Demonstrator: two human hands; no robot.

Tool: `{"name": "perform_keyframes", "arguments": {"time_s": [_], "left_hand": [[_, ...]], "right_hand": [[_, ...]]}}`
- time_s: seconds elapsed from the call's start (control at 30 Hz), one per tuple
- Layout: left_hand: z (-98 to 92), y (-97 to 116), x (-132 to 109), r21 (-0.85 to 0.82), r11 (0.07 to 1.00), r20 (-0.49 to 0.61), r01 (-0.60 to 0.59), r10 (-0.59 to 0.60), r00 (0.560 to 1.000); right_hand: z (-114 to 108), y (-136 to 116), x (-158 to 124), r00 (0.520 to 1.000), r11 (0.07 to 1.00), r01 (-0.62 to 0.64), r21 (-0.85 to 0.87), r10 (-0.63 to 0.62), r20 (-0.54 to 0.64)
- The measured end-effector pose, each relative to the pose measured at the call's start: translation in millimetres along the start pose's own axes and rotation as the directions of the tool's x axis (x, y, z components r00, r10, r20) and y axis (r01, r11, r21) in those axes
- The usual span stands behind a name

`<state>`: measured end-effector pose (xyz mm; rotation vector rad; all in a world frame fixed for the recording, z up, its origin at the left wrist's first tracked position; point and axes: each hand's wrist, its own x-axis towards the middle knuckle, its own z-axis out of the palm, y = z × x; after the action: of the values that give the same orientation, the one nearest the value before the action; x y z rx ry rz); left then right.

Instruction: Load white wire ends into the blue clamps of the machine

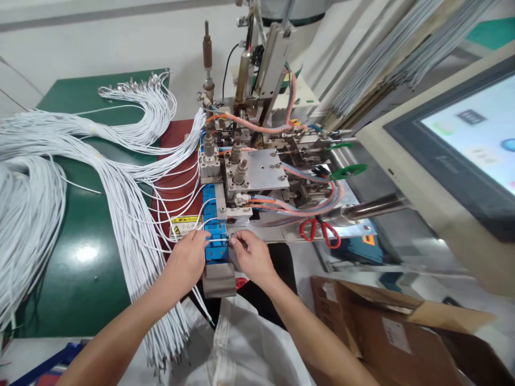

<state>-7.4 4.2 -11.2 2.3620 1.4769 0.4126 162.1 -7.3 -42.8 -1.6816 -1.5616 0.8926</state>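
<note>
A white cable lies across a blue fixture block on the near end of the machine. On its left side my left hand is closed, its fingers pinching the cable. My right hand is closed at the block's right edge, thumb and finger together on the cable's end; the tip is mostly hidden by the fingers. More white cables sit in the blue blocks farther up the row and lead left into a large bundle.
The metal machine with orange and clear hoses fills the centre. Red-handled scissors lie at its right edge. A touch screen stands at right, above a cardboard box. Coiled white cables cover the green table.
</note>
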Motion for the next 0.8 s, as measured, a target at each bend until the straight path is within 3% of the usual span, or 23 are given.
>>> {"name": "perform_keyframes", "arguments": {"time_s": [0.17,0.4,0.5,0.8], "left_hand": [[0.5,1,0,0.025,1.000,0.026,-0.012,0.012,1.000],[-1.7,-4,0,-0.086,0.996,0.014,-0.019,0.020,1.000],[0.6,-7,-1,-0.076,0.996,0.002,-0.052,0.052,0.999],[-0.9,-4,0,-0.029,0.998,0.039,-0.062,0.063,0.997]], "right_hand": [[-8,2,6,0.993,0.999,0.052,0.007,-0.052,0.101],[-10,2,12,0.962,0.941,0.273,-0.197,-0.264,0.073],[-6,3,12,0.951,0.931,0.308,-0.197,-0.304,0.052],[9,11,2,0.997,0.995,0.074,0.070,-0.073,-0.025]]}}
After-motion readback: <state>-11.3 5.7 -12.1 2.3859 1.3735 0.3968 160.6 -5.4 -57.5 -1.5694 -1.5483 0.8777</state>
